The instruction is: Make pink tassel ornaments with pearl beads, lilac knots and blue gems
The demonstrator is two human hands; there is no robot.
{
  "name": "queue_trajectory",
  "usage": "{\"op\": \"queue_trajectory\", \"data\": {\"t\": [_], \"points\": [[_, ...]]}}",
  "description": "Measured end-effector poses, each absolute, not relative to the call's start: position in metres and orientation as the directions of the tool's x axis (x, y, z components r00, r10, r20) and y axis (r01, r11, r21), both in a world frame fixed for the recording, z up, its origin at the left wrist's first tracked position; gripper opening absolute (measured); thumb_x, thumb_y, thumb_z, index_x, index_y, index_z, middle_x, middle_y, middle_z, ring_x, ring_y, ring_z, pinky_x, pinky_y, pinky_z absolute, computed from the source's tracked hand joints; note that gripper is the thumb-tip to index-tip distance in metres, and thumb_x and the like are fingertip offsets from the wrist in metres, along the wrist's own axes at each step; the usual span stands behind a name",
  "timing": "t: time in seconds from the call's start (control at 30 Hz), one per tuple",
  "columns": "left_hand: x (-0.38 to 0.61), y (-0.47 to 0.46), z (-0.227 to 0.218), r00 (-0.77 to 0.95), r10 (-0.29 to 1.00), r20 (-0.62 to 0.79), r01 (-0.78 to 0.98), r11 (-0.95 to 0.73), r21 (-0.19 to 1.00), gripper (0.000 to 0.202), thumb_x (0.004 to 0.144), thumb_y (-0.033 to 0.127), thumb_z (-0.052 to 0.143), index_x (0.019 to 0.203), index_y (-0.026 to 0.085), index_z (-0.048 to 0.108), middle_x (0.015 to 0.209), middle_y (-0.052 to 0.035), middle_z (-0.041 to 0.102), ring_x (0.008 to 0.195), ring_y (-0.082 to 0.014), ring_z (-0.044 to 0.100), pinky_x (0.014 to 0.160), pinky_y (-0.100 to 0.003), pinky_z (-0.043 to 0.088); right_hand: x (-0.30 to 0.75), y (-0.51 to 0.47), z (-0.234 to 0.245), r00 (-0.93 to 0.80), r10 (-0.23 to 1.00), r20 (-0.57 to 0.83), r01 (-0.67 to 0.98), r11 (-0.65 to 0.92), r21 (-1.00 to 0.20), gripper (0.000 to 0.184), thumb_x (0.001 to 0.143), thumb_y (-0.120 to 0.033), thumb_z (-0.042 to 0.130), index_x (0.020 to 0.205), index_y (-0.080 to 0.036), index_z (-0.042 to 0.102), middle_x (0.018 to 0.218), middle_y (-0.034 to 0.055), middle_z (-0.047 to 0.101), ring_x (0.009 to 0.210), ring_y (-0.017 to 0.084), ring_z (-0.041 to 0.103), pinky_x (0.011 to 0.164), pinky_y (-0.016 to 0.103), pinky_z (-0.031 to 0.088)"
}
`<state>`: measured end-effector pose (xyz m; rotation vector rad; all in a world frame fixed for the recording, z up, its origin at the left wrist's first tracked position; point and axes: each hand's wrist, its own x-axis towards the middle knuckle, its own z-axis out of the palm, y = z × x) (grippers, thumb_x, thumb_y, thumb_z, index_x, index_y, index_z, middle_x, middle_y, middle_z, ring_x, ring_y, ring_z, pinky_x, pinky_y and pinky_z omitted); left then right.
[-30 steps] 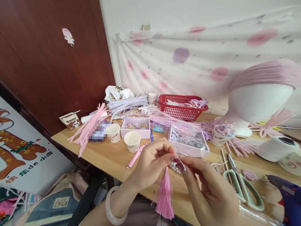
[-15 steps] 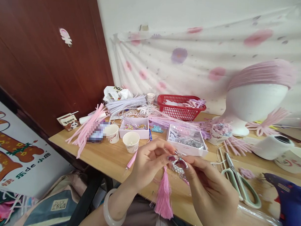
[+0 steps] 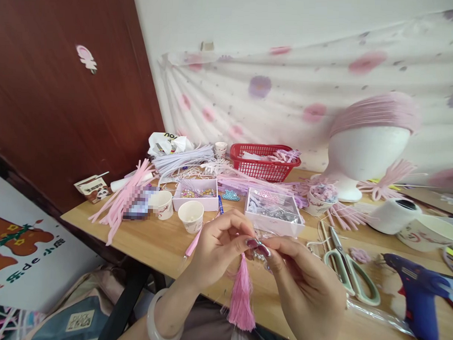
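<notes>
cluttered tabletop; tassel hangs below fingers

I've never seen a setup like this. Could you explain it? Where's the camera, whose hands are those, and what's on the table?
There's no machine here: a person is working bare-handed. They wear the camera on their head, so you look forward and down over their own hands. The left hand and right hand meet at the fingertips, pinching a small piece mostly hidden by fingers. A pink tassel hangs below. On the table are paper cups, white boxes and a red basket. Toward the right are scissors, a blue glue gun and a white foam head.
</notes>
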<state>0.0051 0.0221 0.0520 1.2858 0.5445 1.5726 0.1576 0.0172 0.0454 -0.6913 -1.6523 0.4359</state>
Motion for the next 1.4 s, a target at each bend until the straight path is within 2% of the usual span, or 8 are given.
{"op": "queue_trajectory", "data": {"t": [0.2, 0.37, 0.63, 0.83, 0.97, 1.1, 1.3, 1.4], "points": [[0.005, 0.018, 0.053, 0.104, 0.872, 0.478, -0.336, -0.422, 0.842, 0.018, 0.093, 0.030, 0.068, 0.082, 0.015, 0.064, 0.082, 0.0005, 0.053, 0.064, -0.0058, 0.057, 0.059, -0.016, 0.049, 0.157, 0.015, 0.049, -0.105, 0.651, 0.752, 0.194, 0.755, -0.627, 0.016, 0.093, -0.013, 0.063, 0.095, -0.027, 0.070, 0.083, -0.0044, 0.076, 0.069, 0.008, 0.069, 0.065, 0.013, 0.054], [0.007, 0.016, 0.052, 0.135, 0.871, 0.473, -0.306, -0.417, 0.856, 0.022, 0.096, 0.034, 0.062, 0.082, 0.016, 0.060, 0.082, 0.0006, 0.050, 0.066, -0.0067, 0.054, 0.059, -0.015, 0.049, 0.155, 0.012, 0.045, -0.106, 0.706, 0.700, 0.143, 0.707, -0.692, 0.014, 0.095, -0.016, 0.061, 0.096, -0.027, 0.069, 0.080, -0.0029, 0.074, 0.068, 0.010, 0.069, 0.064, 0.015, 0.055], [0.011, 0.017, 0.050, 0.100, 0.905, 0.414, -0.333, -0.362, 0.871, 0.025, 0.096, 0.036, 0.062, 0.082, 0.016, 0.054, 0.080, 0.0019, 0.046, 0.061, -0.0054, 0.048, 0.055, -0.015, 0.046, 0.148, 0.012, 0.040, -0.128, 0.781, 0.611, -0.015, 0.614, -0.789, 0.013, 0.099, -0.020, 0.057, 0.106, -0.029, 0.064, 0.091, 0.0008, 0.069, 0.078, 0.012, 0.068, 0.068, 0.019, 0.057], [0.013, 0.016, 0.050, 0.093, 0.906, 0.413, -0.319, -0.366, 0.874, 0.025, 0.097, 0.036, 0.061, 0.083, 0.017, 0.054, 0.080, 0.0023, 0.046, 0.061, -0.0048, 0.047, 0.056, -0.015, 0.046, 0.149, 0.013, 0.039, -0.153, 0.783, 0.603, -0.010, 0.609, -0.793, 0.011, 0.099, -0.020, 0.058, 0.103, -0.028, 0.064, 0.089, -0.0001, 0.066, 0.077, 0.012, 0.066, 0.070, 0.020, 0.055], [0.012, 0.018, 0.048, 0.062, 0.921, 0.384, -0.371, -0.335, 0.866, 0.026, 0.096, 0.038, 0.062, 0.083, 0.017, 0.053, 0.072, 0.0040, 0.046, 0.056, -0.0049, 0.045, 0.054, -0.015, 0.045, 0.153, 0.015, 0.036, -0.161, 0.784, 0.600, 0.022, 0.611, -0.792, 0.010, 0.099, -0.020, 0.057, 0.102, -0.027, 0.063, 0.091, 0.0003, 0.065, 0.080, 0.013, 0.065, 0.072, 0.023, 0.054], [0.011, 0.021, 0.048, -0.026, 0.934, 0.355, -0.425, -0.332, 0.842, 0.025, 0.095, 0.039, 0.064, 0.085, 0.017, 0.056, 0.064, 0.0047, 0.050, 0.053, -0.0062, 0.048, 0.052, -0.016, 0.047, 0.155, 0.018, 0.034, -0.139, 0.777, 0.614, 0.078, 0.626, -0.776, 0.009, 0.098, -0.021, 0.058, 0.101, -0.027, 0.063, 0.089, -0.0005, 0.064, 0.082, 0.013, 0.064, 0.073, 0.023, 0.052], [0.012, 0.019, 0.050, -0.027, 0.962, 0.271, -0.580, -0.236, 0.780, 0.038, 0.088, 0.052, 0.068, 0.098, 0.015, 0.069, 0.081, -0.0034, 0.065, 0.057, -0.0096, 0.060, 0.048, -0.019, 0.054, 0.150, 0.020, 0.034, -0.132, 0.811, 0.570, 0.062, 0.581, -0.812, 0.007, 0.098, -0.024, 0.059, 0.100, -0.026, 0.065, 0.085, 0.0004, 0.067, 0.074, 0.014, 0.063, 0.064, 0.024, 0.048], [0.013, 0.019, 0.049, -0.040, 0.968, 0.249, -0.588, -0.224, 0.777, 0.037, 0.081, 0.046, 0.078, 0.103, 0.016, 0.073, 0.086, -0.0041, 0.068, 0.061, -0.0098, 0.063, 0.051, -0.019, 0.055, 0.150, 0.020, 0.034, -0.144, 0.833, 0.534, 0.027, 0.542, -0.840, 0.007, 0.099, -0.025, 0.058, 0.099, -0.025, 0.065, 0.084, 0.0009, 0.066, 0.073, 0.014, 0.063, 0.065, 0.025, 0.049]]}}
